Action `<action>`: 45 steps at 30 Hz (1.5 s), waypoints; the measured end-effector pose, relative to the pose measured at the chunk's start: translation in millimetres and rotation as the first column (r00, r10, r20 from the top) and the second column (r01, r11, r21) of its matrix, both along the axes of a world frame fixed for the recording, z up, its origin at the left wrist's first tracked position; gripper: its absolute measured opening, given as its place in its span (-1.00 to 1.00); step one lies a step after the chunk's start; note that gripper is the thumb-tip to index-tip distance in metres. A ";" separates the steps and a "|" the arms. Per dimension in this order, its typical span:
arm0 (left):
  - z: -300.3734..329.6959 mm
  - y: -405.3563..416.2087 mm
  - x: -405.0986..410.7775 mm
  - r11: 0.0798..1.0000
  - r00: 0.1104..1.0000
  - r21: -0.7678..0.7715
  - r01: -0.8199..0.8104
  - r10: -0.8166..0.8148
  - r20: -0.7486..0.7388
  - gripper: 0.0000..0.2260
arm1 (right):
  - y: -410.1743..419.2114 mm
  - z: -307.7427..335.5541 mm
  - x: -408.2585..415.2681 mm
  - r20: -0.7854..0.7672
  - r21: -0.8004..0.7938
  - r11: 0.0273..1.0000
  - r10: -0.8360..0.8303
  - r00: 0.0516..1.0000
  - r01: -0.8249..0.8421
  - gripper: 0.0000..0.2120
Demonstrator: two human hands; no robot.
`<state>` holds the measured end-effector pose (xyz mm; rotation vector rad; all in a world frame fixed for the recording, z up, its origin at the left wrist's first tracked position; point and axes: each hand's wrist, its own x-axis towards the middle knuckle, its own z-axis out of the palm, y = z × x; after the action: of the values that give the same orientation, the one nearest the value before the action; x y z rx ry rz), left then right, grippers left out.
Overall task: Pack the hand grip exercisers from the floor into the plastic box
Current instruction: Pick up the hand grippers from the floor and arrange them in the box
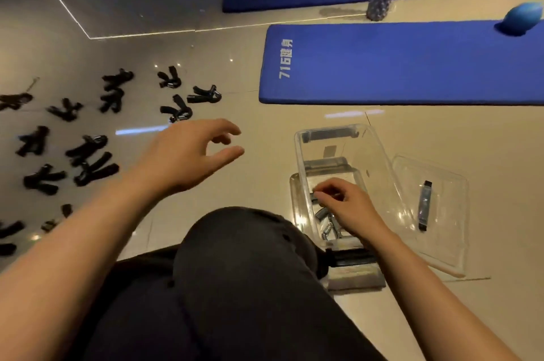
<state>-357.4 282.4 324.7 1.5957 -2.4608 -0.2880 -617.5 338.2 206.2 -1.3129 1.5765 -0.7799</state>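
**Right hand in the box, left hand free over the floor**

My left hand [188,154] hangs above the floor [265,137], fingers loosely spread and slightly curled, thumb apart, holding nothing and touching nothing. My right hand [344,207] is down inside the clear plastic box [300,151], fingertips pinched together over a hand grip exerciser [326,223] lying on the box bottom; can't tell if the fingers actually grasp it or only touch. Many black hand grip exercisers [88,160] scattered on the floor to my left, well apart from the box. Clear lid [441,172] lies flat just right of the box, black latch [424,205] on it. Blue exercise mat [397,63] beyond the box. My knee [244,257] in dark trousers between both arms.
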 end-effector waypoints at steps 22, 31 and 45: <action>-36.0 161.8 210.8 0.656 0.614 0.337 -0.675 0.753 -0.235 -0.79 | -13.7 88.8 301.0 -0.463 -0.238 0.644 0.583 0.668 -0.727 -0.85; -10.3 129.5 264.7 0.639 0.556 0.361 -0.679 0.769 -0.315 -0.82 | -53.6 48.9 333.1 -0.650 -0.067 0.618 0.568 0.505 -0.783 -0.73; 5.4 46.3 393.7 0.646 0.517 0.468 -0.603 0.763 -0.387 -0.85 | -99.2 134.5 435.3 -0.761 -0.061 0.371 0.583 0.284 -0.927 -0.61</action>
<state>36.2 328.7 330.1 2.0807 -1.2262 -0.8435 -182.2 238.9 340.7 -2.7097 0.8301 -0.0037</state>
